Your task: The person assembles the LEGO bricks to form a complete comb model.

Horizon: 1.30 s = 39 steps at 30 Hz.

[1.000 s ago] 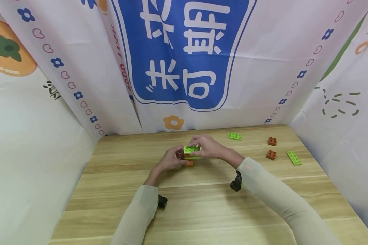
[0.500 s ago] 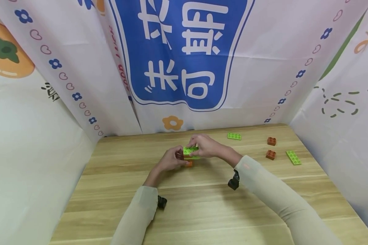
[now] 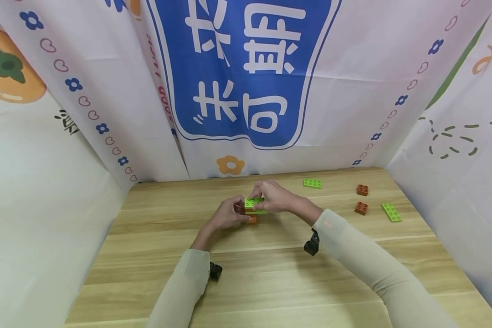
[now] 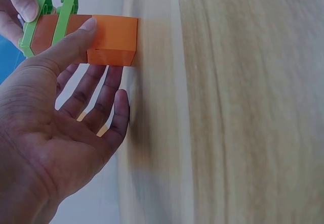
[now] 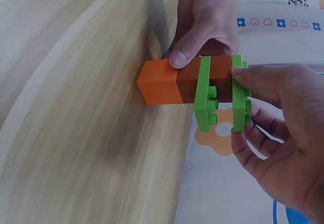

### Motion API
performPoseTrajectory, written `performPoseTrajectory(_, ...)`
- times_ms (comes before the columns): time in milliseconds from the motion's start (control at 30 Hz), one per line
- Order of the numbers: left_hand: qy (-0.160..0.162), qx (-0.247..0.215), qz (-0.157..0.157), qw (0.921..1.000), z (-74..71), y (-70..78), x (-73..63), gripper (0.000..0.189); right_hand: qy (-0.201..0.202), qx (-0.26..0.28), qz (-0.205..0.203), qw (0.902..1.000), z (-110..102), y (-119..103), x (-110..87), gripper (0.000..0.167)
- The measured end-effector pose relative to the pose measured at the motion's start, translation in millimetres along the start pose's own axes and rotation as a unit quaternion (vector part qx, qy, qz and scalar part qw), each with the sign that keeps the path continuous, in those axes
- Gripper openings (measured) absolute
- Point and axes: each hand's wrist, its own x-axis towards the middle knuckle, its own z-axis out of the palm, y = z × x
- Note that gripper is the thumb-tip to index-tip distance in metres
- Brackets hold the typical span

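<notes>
A small tower of toy building bricks stands on the wooden table between both hands. At its base is an orange brick (image 5: 162,85), with a brown brick (image 5: 188,82) on it. Above come a lime-green plate (image 5: 202,100), another brown brick (image 5: 220,71) and a top green plate (image 5: 238,100). The left hand (image 3: 228,213) grips the lower bricks, its thumb (image 4: 76,41) across the orange-brown seam and its fingers behind. The right hand (image 3: 275,197) pinches the top plate between thumb and fingers. Both plates overhang the bricks on the right-hand side.
At the table's right lie two loose brown bricks (image 3: 362,190), one nearer than the other, and a green plate (image 3: 391,212). Another green plate (image 3: 313,183) lies near the back edge. Printed cloth (image 3: 332,123) hangs behind and at both sides of the table (image 3: 270,282).
Both hands keep their hold on the brick tower with hardly any movement. The head view has shifted very slightly.
</notes>
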Motion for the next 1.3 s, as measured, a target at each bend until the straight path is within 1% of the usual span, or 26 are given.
performPoseTrajectory(200,0.002,-0.001,0.001,1.0,0.3,-0.7,0.3,0.032,0.006,-0.007,-0.008,0.9999,1.0,0.7,-0.9,0.028)
performPoseTrajectory(367,0.0,0.0,0.002,1.0,0.7,-1.9,1.5,0.032,0.018,-0.02,-0.024,0.9994,2.7,4.9,-1.9,0.028)
performPoseTrajectory(467,-0.002,0.001,0.003,1.0,0.7,-2.5,2.1,0.032,0.025,-0.018,-0.034,0.999,3.7,7.7,-2.5,0.029)
performPoseTrajectory(533,-0.003,0.002,0.002,1.0,0.6,-2.5,2.4,0.032,0.029,-0.012,-0.039,0.9988,4.0,9.5,-3.1,0.03)
performPoseTrajectory(700,-0.001,0.002,0.002,1.0,0.3,-2.0,2.2,0.033,0.037,0.021,-0.047,0.998,2.3,13.9,-6.4,0.038)
performPoseTrajectory(767,0.0,0.001,0.002,1.0,0.3,-1.9,2.0,0.033,0.037,0.037,-0.045,0.9976,0.7,15.6,-8.9,0.041)
performPoseTrajectory(933,-0.002,0.004,0.002,1.0,0.7,-1.3,1.9,0.033,0.04,0.061,-0.026,0.997,-4.9,22.3,-16.4,0.043)
performPoseTrajectory(1033,-0.001,0.005,0.002,1.0,0.5,-1.3,2.4,0.033,0.046,0.069,-0.027,0.9962,-9.0,28.2,-21.4,0.043)
performPoseTrajectory(1133,0.0,0.007,0.001,1.0,0.2,-1.3,2.8,0.034,0.051,0.068,-0.029,0.9959,-13.8,32.6,-26.9,0.043)
performPoseTrajectory(1300,0.002,0.012,0.0,0.9999,0.0,-2.0,2.8,0.034,0.051,0.064,-0.015,0.9965,-21.5,39.6,-37.2,0.04)
